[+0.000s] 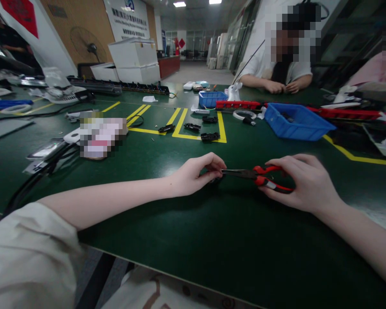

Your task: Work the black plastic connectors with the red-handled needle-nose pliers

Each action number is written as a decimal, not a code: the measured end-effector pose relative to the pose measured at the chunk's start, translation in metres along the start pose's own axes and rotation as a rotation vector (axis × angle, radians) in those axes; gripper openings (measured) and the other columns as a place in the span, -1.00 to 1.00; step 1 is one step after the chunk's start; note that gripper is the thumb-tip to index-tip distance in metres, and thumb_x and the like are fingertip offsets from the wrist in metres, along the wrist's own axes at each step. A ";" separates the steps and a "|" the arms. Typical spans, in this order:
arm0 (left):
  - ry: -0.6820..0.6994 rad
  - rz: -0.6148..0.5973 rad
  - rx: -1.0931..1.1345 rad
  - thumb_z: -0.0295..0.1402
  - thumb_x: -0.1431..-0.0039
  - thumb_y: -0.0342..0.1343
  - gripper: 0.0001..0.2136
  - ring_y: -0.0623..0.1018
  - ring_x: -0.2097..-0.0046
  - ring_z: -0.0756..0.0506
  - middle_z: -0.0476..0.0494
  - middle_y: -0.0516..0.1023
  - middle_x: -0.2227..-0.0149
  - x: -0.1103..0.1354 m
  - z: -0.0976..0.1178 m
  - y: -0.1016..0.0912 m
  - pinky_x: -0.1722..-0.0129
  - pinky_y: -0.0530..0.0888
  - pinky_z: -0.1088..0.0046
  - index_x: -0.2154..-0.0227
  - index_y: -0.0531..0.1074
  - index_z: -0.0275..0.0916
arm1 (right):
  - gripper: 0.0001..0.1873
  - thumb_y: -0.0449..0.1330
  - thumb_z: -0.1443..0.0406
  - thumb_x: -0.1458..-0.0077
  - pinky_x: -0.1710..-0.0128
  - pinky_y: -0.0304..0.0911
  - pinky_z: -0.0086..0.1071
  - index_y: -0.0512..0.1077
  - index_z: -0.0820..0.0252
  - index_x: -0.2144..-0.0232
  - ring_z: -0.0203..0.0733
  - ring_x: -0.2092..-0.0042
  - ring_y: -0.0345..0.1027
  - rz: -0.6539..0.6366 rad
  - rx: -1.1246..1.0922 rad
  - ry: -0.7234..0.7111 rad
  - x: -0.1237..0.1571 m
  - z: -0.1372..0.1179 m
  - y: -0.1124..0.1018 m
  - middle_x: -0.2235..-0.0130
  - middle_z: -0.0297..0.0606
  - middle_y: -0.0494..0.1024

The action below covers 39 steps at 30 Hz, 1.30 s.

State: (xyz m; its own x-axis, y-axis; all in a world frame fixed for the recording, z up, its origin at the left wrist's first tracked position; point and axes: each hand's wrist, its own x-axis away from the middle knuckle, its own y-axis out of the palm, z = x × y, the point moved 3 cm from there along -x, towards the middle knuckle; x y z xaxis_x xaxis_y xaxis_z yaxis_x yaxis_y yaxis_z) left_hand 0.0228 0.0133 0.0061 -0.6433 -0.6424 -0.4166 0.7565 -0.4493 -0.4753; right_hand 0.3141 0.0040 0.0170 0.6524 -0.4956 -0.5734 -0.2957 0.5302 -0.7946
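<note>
On the smooth, dark green matte desk (pixel 212 244), the right hand (pixel 304 184) is closed around a pair of needle-nose pliers (pixel 260 175). The nose is long, tapering dark steel and the curved handles are glossy red plastic with a pale stripe. The tool lies nearly flat just above the desk, near its front edge, and its thin tip points toward the left hand (pixel 199 174). That hand is curled, with thumb and fingertips pinched together on a small dark piece (pixel 216 179) right at the pliers' tip. The piece is too small to make out its shape. Both forearms are bare, and a loose cream fabric sleeve (pixel 25 253) covers the left upper arm.

Farther back, strips of yellow tape (pixel 180 124) mark out angular boxes on the desk. Three small blocky black plastic connectors (pixel 210 136) lie among them. To the right sits a rectangular blue plastic bin (pixel 296 122) with slanted walls, and a long red plastic strip (pixel 238 104) lies behind it. Across the desk, another person's hands (pixel 281 87) rest close together on the surface.
</note>
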 end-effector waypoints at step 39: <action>0.038 -0.171 -0.261 -0.36 -0.30 0.22 -0.83 0.58 -0.07 -0.18 -0.28 0.55 -0.04 0.000 -0.009 -0.014 -0.13 0.53 0.14 0.12 0.62 -0.27 | -0.53 0.23 -0.14 -0.16 0.36 0.36 -0.08 0.51 0.07 0.13 0.02 0.33 0.43 -0.202 -0.161 0.203 0.000 -0.005 0.009 0.27 -0.11 0.64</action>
State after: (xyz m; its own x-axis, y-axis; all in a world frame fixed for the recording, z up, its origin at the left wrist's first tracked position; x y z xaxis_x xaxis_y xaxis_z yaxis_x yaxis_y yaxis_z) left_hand 0.0109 0.0254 0.0056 -0.7664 -0.5450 -0.3401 0.5842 -0.3712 -0.7218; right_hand 0.3073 0.0053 0.0088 0.5612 -0.7154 -0.4161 -0.2919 0.2994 -0.9084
